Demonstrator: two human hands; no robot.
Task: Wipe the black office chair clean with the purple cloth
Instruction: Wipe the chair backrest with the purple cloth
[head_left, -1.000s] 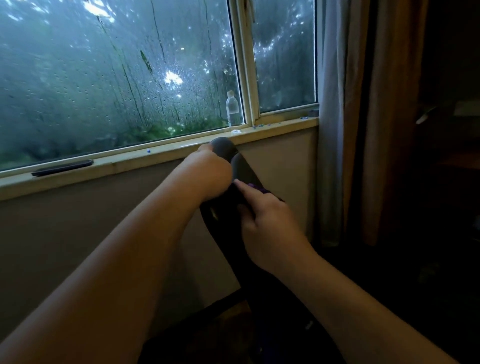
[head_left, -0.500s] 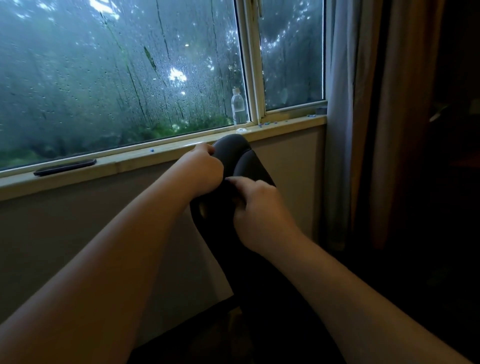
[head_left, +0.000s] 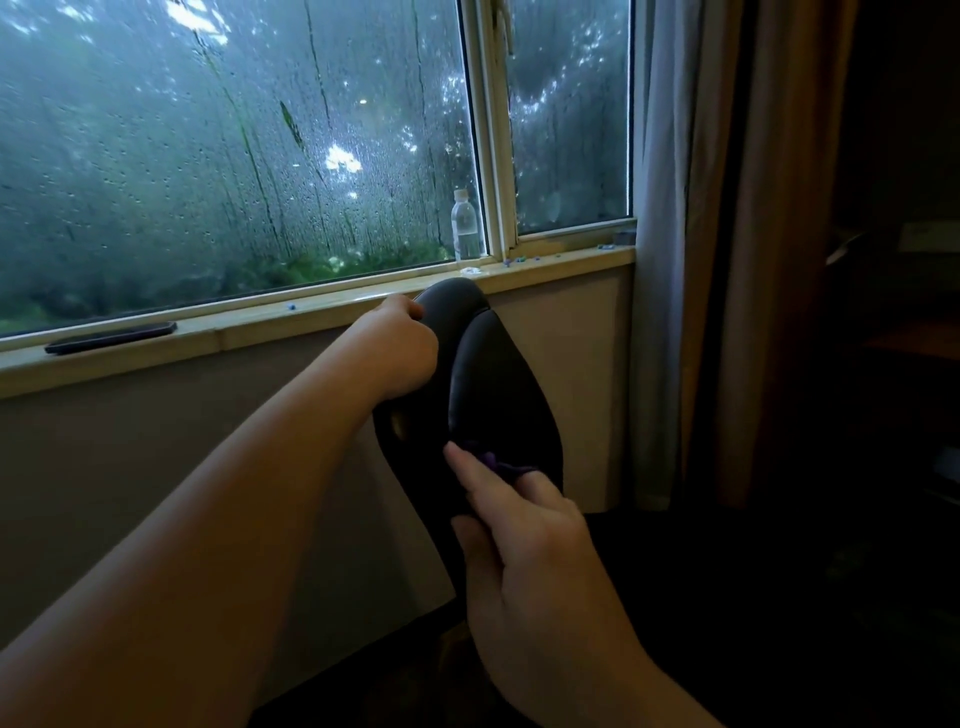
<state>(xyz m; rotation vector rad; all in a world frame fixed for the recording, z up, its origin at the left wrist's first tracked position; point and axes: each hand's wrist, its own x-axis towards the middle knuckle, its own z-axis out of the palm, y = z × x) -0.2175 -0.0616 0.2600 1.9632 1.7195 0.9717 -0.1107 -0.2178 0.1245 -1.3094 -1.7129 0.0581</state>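
Observation:
The black office chair (head_left: 488, 374) shows only its padded backrest, seen edge-on and reaching up to the window sill. My left hand (head_left: 402, 348) grips the top left edge of the backrest with curled fingers. Lower down, my right hand (head_left: 524, 535) presses the purple cloth (head_left: 496, 462) against the backrest; only a small dark purple bunch of it peeks out past my fingers. The index finger lies straight along the chair's seam. The seat and base are lost in the dark below.
A wooden window sill (head_left: 260, 322) runs behind the chair, with a clear plastic bottle (head_left: 465, 226), a dark flat phone (head_left: 111, 336) and small scattered bits on it. Curtains (head_left: 691, 249) hang at the right. The room to the right is dark.
My right hand slid down the backrest from near the top, and the purple cloth now shows past its fingers. The left hand kept its grip on the top edge.

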